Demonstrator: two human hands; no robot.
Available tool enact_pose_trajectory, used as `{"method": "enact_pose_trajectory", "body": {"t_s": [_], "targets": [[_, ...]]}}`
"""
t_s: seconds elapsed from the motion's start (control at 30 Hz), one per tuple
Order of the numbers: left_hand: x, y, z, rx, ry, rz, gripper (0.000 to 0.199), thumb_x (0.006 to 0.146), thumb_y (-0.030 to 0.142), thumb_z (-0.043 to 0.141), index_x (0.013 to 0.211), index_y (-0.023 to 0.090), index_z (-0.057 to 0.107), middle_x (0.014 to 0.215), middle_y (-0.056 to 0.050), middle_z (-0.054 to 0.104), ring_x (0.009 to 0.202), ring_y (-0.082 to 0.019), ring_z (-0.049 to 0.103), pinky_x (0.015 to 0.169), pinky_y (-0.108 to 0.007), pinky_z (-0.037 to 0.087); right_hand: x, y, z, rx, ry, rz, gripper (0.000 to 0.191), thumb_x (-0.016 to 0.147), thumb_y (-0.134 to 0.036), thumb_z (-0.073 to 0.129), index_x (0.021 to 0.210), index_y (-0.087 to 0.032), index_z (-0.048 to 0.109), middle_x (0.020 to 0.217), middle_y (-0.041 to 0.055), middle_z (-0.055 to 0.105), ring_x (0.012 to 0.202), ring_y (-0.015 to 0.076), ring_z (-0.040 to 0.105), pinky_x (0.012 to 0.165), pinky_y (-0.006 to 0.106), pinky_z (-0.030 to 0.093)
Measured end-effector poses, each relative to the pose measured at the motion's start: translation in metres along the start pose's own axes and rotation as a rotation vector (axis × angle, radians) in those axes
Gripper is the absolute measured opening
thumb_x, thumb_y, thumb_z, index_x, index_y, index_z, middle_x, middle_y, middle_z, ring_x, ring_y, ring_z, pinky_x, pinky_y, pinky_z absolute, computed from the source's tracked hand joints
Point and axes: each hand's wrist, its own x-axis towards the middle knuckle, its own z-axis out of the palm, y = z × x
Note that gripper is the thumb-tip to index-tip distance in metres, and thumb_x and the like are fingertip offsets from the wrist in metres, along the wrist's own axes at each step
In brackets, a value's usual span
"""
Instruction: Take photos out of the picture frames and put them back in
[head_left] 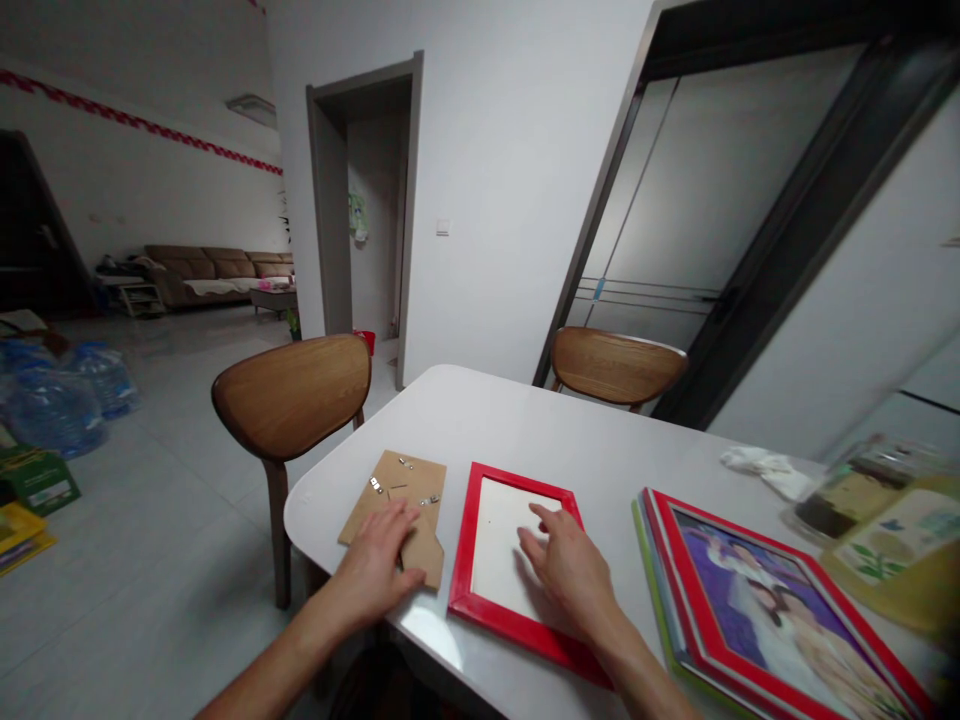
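My left hand [381,562] rests on a brown backing board [429,483] at the table's left side, fingers spread over its lower part. Small metal clips show on the board's upper part. Beside it lies a red frame [466,535] with a white sheet [499,545] inside. Over the right part of this sheet is my right hand [568,560], its thumb and forefinger apart and nothing between them. Whether its fingertips touch the sheet is unclear.
A stack of frames, a photo in the red top one [780,610], lies at the right of the white table [480,410]. Behind it are a white tissue [769,468] and a yellow bottle [900,550]. Wooden chairs [300,395] stand at the table's far side.
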Motion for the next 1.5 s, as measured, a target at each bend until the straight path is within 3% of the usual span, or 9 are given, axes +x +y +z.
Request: {"method": "enact_pose_trajectory", "body": {"t_s": [0.17, 0.27, 0.43, 0.53, 0.67, 0.8, 0.97, 1.07, 1.5], "targets": [[-0.007, -0.047, -0.020, 0.082, -0.004, -0.148, 0.064, 0.061, 0.031, 0.062, 0.118, 0.011, 0.042, 0.132, -0.016, 0.031, 0.122, -0.028, 0.025, 0.100, -0.041, 0.021, -0.016, -0.076, 0.020, 0.080, -0.062, -0.367, 0.034, 0.072, -0.040, 0.046, 0.097, -0.019, 0.056, 0.087, 0.0086, 0.058, 0.086, 0.0219, 0.050, 0.074, 0.034, 0.035], [-0.010, -0.052, -0.018, 0.087, -0.002, -0.140, 0.059, 0.064, 0.032, 0.060, 0.117, 0.011, 0.043, 0.131, -0.016, 0.033, 0.122, -0.026, 0.026, 0.100, -0.039, 0.023, -0.019, -0.105, 0.039, 0.039, -0.096, -0.370, 0.038, 0.062, -0.043, 0.056, 0.089, -0.017, 0.057, 0.085, 0.0099, 0.057, 0.084, 0.0250, 0.049, 0.074, 0.038, 0.035], [-0.012, -0.053, -0.013, 0.096, 0.045, -0.067, 0.058, 0.066, 0.031, 0.060, 0.118, 0.012, 0.041, 0.131, -0.015, 0.033, 0.121, -0.025, 0.028, 0.099, -0.039, 0.025, -0.015, -0.111, 0.045, 0.352, -0.103, -0.301, 0.045, 0.060, -0.018, 0.052, 0.106, -0.013, 0.050, 0.094, 0.0095, 0.052, 0.086, 0.0179, 0.050, 0.077, 0.029, 0.039], [-0.007, -0.041, -0.020, 0.092, 0.122, 0.042, 0.060, 0.065, 0.026, 0.061, 0.119, 0.016, 0.039, 0.133, -0.013, 0.030, 0.123, -0.026, 0.024, 0.099, -0.043, 0.025, -0.015, -0.107, 0.020, 0.465, -0.028, -0.326, 0.048, 0.059, -0.016, 0.052, 0.107, -0.013, 0.050, 0.096, 0.0087, 0.051, 0.087, 0.0169, 0.050, 0.080, 0.029, 0.040], [0.008, -0.002, -0.033, 0.080, 0.207, 0.194, 0.065, 0.062, 0.016, 0.062, 0.121, 0.013, 0.035, 0.135, -0.015, 0.023, 0.125, -0.025, 0.016, 0.101, -0.043, 0.021, -0.017, -0.088, -0.028, 0.485, 0.102, -0.363, 0.039, 0.060, -0.017, 0.051, 0.099, -0.016, 0.055, 0.098, 0.0070, 0.051, 0.089, 0.0168, 0.050, 0.081, 0.031, 0.041], [0.021, 0.041, -0.018, -0.028, 0.157, 0.255, 0.064, 0.062, 0.018, 0.062, 0.120, 0.012, 0.036, 0.134, -0.017, 0.026, 0.124, -0.025, 0.020, 0.101, -0.042, 0.022, -0.022, -0.045, -0.054, 0.400, 0.124, -0.277, 0.031, 0.060, -0.023, 0.052, 0.090, -0.019, 0.060, 0.097, 0.0063, 0.053, 0.089, 0.0185, 0.052, 0.082, 0.032, 0.041], [0.023, 0.069, 0.029, -0.156, -0.006, 0.238, 0.063, 0.059, 0.026, 0.067, 0.115, 0.010, 0.043, 0.129, -0.019, 0.035, 0.119, -0.027, 0.031, 0.098, -0.039, 0.028, -0.038, 0.013, -0.047, 0.295, 0.020, -0.108, 0.031, 0.060, -0.027, 0.051, 0.087, -0.018, 0.063, 0.095, 0.0076, 0.056, 0.087, 0.0193, 0.054, 0.080, 0.031, 0.042], [0.022, 0.073, 0.043, -0.143, -0.088, 0.226, 0.063, 0.057, 0.031, 0.069, 0.113, 0.011, 0.046, 0.127, -0.018, 0.038, 0.117, -0.028, 0.034, 0.097, -0.040, 0.027, -0.046, 0.031, -0.037, 0.275, -0.033, -0.060, 0.033, 0.061, -0.027, 0.049, 0.089, -0.016, 0.063, 0.097, 0.0090, 0.056, 0.088, 0.0191, 0.055, 0.082, 0.031, 0.042], [0.029, 0.069, 0.037, -0.024, -0.209, 0.241, 0.045, 0.070, 0.035, 0.058, 0.111, 0.019, 0.046, 0.127, -0.013, 0.040, 0.118, -0.027, 0.033, 0.095, -0.051, 0.019, -0.051, 0.044, -0.005, 0.199, 0.083, -0.093, 0.034, 0.063, -0.030, 0.051, 0.092, -0.018, 0.062, 0.099, 0.0098, 0.055, 0.094, 0.0216, 0.051, 0.085, 0.035, 0.040]]}}
